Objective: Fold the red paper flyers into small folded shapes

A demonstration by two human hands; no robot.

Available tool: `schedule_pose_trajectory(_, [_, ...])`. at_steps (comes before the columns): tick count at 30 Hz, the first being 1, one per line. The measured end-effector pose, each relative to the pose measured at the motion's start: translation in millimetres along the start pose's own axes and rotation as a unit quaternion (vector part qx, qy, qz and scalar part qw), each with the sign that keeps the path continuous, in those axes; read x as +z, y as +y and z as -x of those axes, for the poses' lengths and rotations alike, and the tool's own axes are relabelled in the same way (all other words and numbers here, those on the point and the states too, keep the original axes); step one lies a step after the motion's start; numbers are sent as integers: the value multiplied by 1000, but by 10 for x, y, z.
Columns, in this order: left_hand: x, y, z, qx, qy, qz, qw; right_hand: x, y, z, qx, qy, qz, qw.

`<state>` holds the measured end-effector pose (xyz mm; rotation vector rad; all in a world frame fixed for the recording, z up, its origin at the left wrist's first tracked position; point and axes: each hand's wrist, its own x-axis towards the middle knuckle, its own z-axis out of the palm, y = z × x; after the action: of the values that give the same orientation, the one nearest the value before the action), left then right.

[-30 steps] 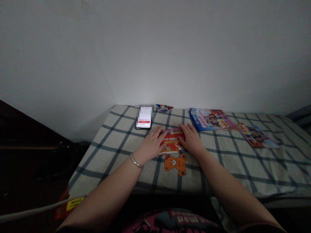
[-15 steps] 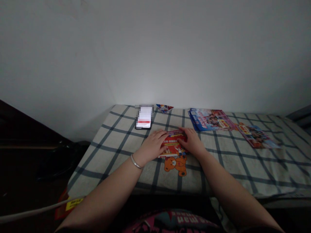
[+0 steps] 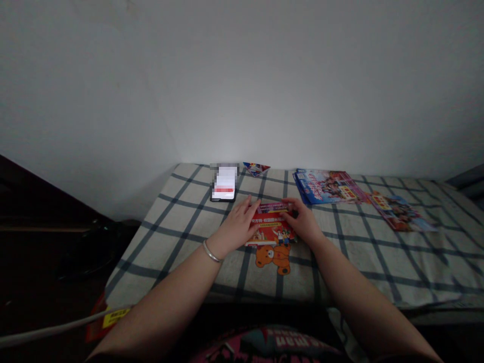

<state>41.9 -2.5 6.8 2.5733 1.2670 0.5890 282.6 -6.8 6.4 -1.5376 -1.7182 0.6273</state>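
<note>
A red and purple printed leaflet (image 3: pixel 269 222), perhaps folded, lies on the checked tablecloth (image 3: pixel 181 227). My left hand (image 3: pixel 237 224) rests flat over its left edge, fingers stretched out and pointing away from me. At the right edge, my right hand (image 3: pixel 302 221) has its thumb and bent fingers closed on the upper right corner. Just below the leaflet, an orange bear picture (image 3: pixel 273 259) shows on the cloth.
Beyond my left hand lies a phone (image 3: pixel 225 182) with a lit screen, beside a small folded paper triangle (image 3: pixel 256 168) by the wall. Stacked colourful leaflets (image 3: pixel 328 186) lie to the right, with another leaflet (image 3: pixel 404 212) farther right. A black bag (image 3: pixel 91 249) is left of the table.
My right hand has shifted slightly right, and my left fingers have drawn a little left and up. More of the leaflet's red face and printed text shows between them.
</note>
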Motion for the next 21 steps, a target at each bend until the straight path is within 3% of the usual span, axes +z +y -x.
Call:
schedule_pose_trajectory(11, [-114, 31, -48, -80, 107, 197, 971, -13, -50, 12, 0, 71, -57, 996])
schedule_pose_trajectory(21, [-62, 3, -58, -155, 82, 348, 921, 13, -68, 21, 17, 77, -77, 994])
